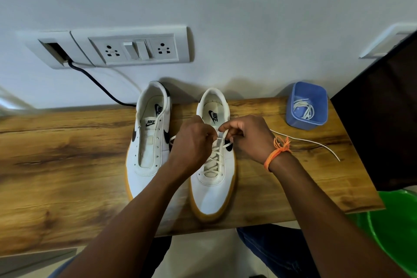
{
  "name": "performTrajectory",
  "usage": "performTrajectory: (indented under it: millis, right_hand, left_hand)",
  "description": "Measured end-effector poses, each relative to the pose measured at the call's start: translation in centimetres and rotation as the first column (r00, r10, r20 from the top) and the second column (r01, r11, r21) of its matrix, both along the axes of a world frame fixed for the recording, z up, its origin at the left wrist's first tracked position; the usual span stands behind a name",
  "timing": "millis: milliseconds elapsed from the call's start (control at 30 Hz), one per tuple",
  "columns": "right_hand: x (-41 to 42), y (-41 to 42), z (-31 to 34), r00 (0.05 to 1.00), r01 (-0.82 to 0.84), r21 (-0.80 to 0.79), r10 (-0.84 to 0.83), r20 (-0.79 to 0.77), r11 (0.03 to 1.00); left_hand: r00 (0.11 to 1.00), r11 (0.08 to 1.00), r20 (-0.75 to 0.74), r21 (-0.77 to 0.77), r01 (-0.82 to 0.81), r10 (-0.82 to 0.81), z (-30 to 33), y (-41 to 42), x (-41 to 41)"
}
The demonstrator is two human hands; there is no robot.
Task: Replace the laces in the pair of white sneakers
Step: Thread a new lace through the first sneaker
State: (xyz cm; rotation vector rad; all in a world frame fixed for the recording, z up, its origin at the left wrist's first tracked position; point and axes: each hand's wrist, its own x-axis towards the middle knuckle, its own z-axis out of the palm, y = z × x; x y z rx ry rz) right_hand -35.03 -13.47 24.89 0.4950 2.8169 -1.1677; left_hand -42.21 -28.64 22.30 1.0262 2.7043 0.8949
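1. Forearms, nearest the viewer, reach from the near edge over the tabletop (67, 142) and converge on the right sneaker (213, 178); an orange thread bracelet (276, 153) marks the right wrist.
2. Left hand (191, 140): grip closed, fingers curled at the upper eyelets, apparently pinching one lace end; the contact itself is hidden behind the knuckles.
3. Right hand (248, 136): grip clamped on the cream lace (214, 160), thumb and forefinger pinching it just above the tongue, probably to draw it taut through an eyelet.
4. The right sneaker stands toe toward the viewer so that the eyelet rows face the hands; the lower rows are already crossed, the upper ones remain.
5. The lace's free tail (316, 143) trails rightward across the wood, kept clear of the work.
6. The left sneaker (150, 142), just beside its mate, is unlaced and awaits its turn.
7. The blue plastic container (291, 117), far right, holds further white laces (303, 108) within reach.
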Motion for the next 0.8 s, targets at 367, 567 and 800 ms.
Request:
performTrajectory:
  millis: [367,567,800]
  right_hand:
    - [0.0,0.1,0.2,1.000,0.000,-0.006,0.000,0.015,1.000]
    - [0.1,-0.1,0.2,0.999,0.033,-0.051,-0.035,-0.026,0.998]
    - [0.1,-0.1,0.3,1.000,0.018,-0.071,-0.018,-0.008,0.997]
  left_hand:
    - [0.988,0.998,0.152,0.048,-0.034,0.027,-0.4,0.2,-0.5]
    - [0.987,0.996,0.148,0.053,-0.075,0.067,-0.2,0.3,0.1]
    - [0.998,0.997,-0.005,0.031,-0.070,0.070,-0.2,0.6,1.0]
